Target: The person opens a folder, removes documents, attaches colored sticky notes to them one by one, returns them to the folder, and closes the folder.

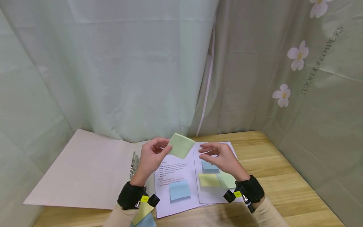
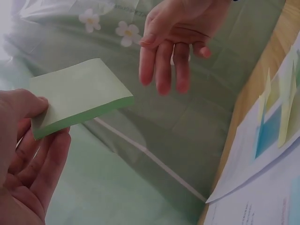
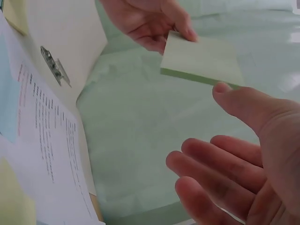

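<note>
My left hand [image 1: 153, 157] pinches a pad of light green sticky notes [image 1: 181, 145] by one edge, thumb on top and fingers beneath, up above the papers. The pad's thick green side [image 2: 89, 117] shows in the left wrist view. To the right of it, my right hand [image 1: 222, 157] hovers with loosely bent, parted fingers and nothing between them. Below lie two printed sheets; on the right sheet [image 1: 202, 196] are a blue note [image 1: 210, 167], a yellow note [image 1: 209, 180] and a green note [image 1: 227, 180]. Another blue note [image 1: 180, 190] is stuck on the left sheet [image 1: 163, 208].
An open white folder [image 1: 82, 170] with a metal clip [image 1: 134, 165] spreads over the left of the wooden table [image 1: 272, 170]. Yellow [image 1: 143, 212] and blue sticky notes [image 1: 147, 221] lie at the front edge, partly under my left wrist. A pale curtain [image 1: 127, 69] surrounds the table.
</note>
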